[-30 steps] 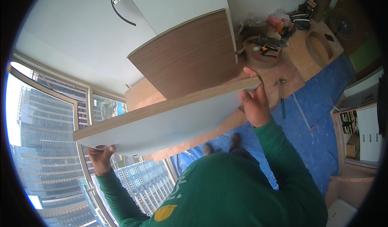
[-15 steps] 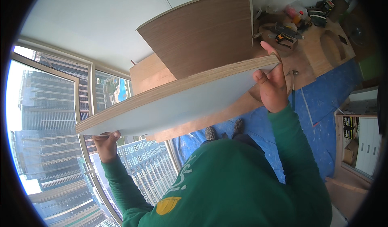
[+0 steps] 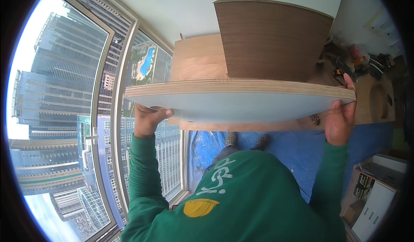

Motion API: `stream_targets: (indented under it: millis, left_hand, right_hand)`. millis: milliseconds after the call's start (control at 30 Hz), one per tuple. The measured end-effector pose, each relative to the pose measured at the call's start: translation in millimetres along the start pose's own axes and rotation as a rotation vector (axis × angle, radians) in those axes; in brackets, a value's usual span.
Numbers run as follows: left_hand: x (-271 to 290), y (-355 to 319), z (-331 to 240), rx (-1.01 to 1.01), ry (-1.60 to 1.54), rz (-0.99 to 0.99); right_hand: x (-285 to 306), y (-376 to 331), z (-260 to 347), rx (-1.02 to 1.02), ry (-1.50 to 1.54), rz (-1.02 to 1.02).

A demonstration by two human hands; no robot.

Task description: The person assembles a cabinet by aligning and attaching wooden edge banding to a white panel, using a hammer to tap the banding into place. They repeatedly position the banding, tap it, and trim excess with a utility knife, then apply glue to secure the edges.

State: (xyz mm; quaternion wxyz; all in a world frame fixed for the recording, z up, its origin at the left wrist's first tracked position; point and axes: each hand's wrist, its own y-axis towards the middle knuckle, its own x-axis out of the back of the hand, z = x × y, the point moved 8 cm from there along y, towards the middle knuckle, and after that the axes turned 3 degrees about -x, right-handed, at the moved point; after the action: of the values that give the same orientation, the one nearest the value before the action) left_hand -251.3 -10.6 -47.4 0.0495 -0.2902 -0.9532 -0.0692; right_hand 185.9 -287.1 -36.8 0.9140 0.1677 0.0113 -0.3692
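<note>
head view: plywood panel [image 3: 241, 99] flat, left-right

Both arms raised, hands gripping at opposite ends.

Left hand [image 3: 148, 120] up at shoulder width, fingers curled over and thumb pointing right, palm pressed upward, knuckles toward the camera. Right hand [image 3: 340, 114] higher and farther out, fingers stretched upward and wrapped around an edge, thumb laid alongside. Both forearms in green sleeves, rising from the lower edge and spreading apart, left nearly vertical, right leaning slightly outward. Green-clad torso bent forward between them, shoes visible below.
</note>
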Motion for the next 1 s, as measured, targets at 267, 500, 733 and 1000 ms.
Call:
stream_targets:
  millis: [267, 500, 733, 1000]
  left_hand:
    - [-35.7, 12.0, -133.0, -0.439, 0.263, -0.076]
    - [-128.8, 23.6, -185.6, -0.487, 0.674, 0.181]
    - [-196.7, 37.4, -129.5, -0.598, 0.888, 0.494]
    - [-238.1, 51.3, -84.1, -0.637, 0.892, 0.497]
  right_hand:
    - [26.2, -24.0, -69.3, -0.173, 0.424, -0.019]
    - [32.2, -104.5, -221.6, -0.790, 0.464, -0.155]
    - [83.2, -217.5, -274.2, -0.997, -0.169, -0.130]
    - [130.7, -236.3, -284.1, -0.925, -0.450, -0.042]
